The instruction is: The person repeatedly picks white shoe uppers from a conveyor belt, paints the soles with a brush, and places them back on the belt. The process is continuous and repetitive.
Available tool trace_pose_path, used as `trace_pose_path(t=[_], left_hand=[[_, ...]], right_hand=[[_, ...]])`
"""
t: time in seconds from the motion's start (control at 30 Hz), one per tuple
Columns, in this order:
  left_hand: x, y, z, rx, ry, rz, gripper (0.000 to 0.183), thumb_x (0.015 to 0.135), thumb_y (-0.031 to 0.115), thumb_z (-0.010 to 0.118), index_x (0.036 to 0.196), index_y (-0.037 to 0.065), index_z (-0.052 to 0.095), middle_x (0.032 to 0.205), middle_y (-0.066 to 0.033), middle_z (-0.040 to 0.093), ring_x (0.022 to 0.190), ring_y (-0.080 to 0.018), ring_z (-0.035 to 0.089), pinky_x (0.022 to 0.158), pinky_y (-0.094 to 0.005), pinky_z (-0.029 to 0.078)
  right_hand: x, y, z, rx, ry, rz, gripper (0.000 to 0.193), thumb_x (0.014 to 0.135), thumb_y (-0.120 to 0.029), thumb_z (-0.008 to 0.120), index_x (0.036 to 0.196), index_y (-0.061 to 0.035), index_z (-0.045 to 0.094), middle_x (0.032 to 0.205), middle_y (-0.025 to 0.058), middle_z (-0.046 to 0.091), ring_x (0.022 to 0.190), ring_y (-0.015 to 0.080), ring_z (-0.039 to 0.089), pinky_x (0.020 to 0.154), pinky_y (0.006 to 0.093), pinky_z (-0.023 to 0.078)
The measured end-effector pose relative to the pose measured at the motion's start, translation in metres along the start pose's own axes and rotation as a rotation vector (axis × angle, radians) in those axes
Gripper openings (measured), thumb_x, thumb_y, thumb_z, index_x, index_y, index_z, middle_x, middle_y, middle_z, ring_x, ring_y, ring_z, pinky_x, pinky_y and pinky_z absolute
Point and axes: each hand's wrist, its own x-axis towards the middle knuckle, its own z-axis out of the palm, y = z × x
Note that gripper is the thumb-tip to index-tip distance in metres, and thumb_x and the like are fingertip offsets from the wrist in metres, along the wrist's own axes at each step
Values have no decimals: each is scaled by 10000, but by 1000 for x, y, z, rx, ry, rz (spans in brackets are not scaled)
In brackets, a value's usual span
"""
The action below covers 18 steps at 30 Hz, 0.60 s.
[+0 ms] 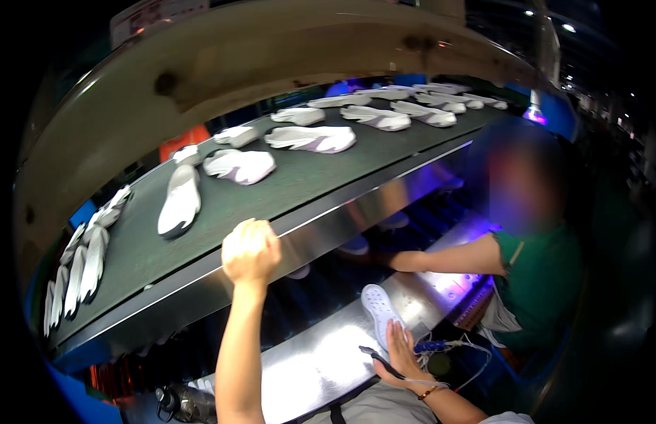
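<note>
So the main thing here is a pale shoe sole (377,307), long and rounded, its face dotted with little round dimples, lying on the shiny metal bench (306,371) in front of the person. The right hand (398,353) rests over the near end of it, fingers straight and close together, with a slim black tool (381,361) tucked in by the thumb. Maybe a pointed hand tool, but it's pretty blurry there. There's a beaded bracelet (428,392) on that wrist, and a blue coiled piece (430,346) with pale cords sits just beside the hand.

The left hand (251,251) is balled into a fist at the smooth metal edge (321,225) of the conveyor; can't tell if anything's inside it. Behind that, a matte dark green belt (299,205) carries curvy white shoe pieces (310,139) with greyish-lilac patches, some bunched at the left end.

To the right, a co-worker (533,283) in a green top reaches an arm in below the belt. A see-through bottle (193,404) with a dark lid is down at lower left. As for writing, the pale sign (158,15) up top has reddish print, too skewed and blurred to read.
</note>
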Motion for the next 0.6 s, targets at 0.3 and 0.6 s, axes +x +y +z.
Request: trace_pose_path(t=[0.3, 0.6], left_hand=[[7, 3, -6, -32, -27, -9, 130, 734, 142, 536, 733, 54, 632, 768, -38, 633, 821, -185, 596, 705, -307, 436], [13, 5, -7, -32, -17, -19, 125, 742, 134, 533, 735, 51, 626, 773, -42, 633, 820, -193, 596, 703, -309, 435]], right_hand=[[1, -8, -12, -1, 28, -13, 767, 740, -180, 526, 1288, 145, 100, 1295, 335, 245, 1220, 470, 225, 1002, 507, 101], [-1, -3, -19, 9, 24, -65, 744, 758, -163, 518, 1291, 140, 96, 1306, 332, 231, 1240, 456, 198, 1001, 496, 101]])
